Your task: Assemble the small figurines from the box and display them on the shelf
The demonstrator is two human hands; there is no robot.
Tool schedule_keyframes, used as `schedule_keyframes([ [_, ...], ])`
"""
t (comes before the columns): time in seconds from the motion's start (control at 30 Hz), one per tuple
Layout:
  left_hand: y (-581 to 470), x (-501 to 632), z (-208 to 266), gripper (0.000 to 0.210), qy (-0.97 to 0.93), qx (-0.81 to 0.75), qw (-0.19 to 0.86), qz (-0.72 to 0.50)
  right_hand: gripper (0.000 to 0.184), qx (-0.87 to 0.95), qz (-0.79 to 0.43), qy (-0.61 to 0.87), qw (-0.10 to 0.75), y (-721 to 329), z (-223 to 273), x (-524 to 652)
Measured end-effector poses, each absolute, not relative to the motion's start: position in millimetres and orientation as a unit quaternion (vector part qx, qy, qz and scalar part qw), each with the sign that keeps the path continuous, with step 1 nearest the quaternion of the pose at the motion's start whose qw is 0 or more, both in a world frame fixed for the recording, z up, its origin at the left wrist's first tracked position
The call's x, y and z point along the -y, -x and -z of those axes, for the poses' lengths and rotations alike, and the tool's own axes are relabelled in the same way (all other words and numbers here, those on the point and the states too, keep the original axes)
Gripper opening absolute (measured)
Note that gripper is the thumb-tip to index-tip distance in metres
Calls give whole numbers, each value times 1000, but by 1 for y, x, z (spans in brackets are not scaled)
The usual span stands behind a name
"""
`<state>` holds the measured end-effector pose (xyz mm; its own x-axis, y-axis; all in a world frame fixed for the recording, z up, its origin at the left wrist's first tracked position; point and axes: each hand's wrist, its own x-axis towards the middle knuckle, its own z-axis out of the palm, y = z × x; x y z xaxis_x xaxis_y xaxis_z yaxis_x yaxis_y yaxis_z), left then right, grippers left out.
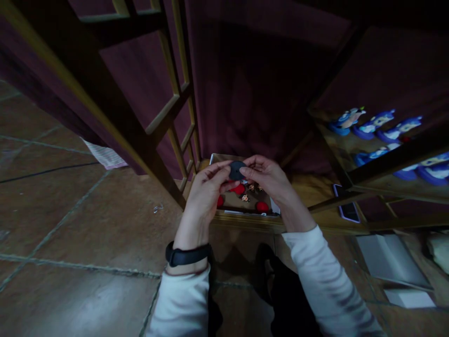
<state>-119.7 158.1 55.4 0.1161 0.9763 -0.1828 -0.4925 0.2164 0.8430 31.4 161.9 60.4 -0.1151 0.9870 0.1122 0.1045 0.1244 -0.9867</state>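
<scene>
Between my two hands is a small dark round disc (237, 170), held above an open box. My left hand (210, 187), with a black band on its wrist, pinches the disc's left side. From the right, my right hand (266, 175) grips its other edge with thumb and fingers. Below them the shallow box (231, 206) holds several red round pieces, one red piece (262, 206) near its front right, and small figures, such as a little figure (245, 198) near the middle. My hands hide part of the box.
A wooden lattice frame (150, 135) rises at left. On the right, a shelf carries several blue-and-white figurines (375, 122); a phone (346, 203) lies on the ledge below. A grey flat folder-like thing (393, 260) and a white box (409, 298) are on the tiled floor.
</scene>
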Motion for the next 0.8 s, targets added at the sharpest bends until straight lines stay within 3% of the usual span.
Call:
schedule_keyframes([
  [0.23, 132, -168, -42, 20, -267, -418, 618, -610, 29, 609, -388, 513, 464, -32, -24, -194],
  [0.3, 138, -172, -36, 17, -239, -427, 611, -622, 25, 646, -339, 546, 412, -27, 2, -206],
  [0.4, 141, -177, -30, 17, -216, -430, 614, -625, 23, 726, -271, 574, 266, -15, 35, -212],
  [0.53, 140, -179, -27, 18, -197, -428, 618, -630, 24, 781, -151, 595, 114, -15, 47, -202],
  [0.63, 141, -179, -27, 16, -180, -426, 616, -637, 23, 776, -71, 623, 70, -33, 38, -195],
  [0.8, 142, -178, -26, 14, -177, -425, 620, -636, 24, 758, -61, 647, 49, -47, 28, -201],
])
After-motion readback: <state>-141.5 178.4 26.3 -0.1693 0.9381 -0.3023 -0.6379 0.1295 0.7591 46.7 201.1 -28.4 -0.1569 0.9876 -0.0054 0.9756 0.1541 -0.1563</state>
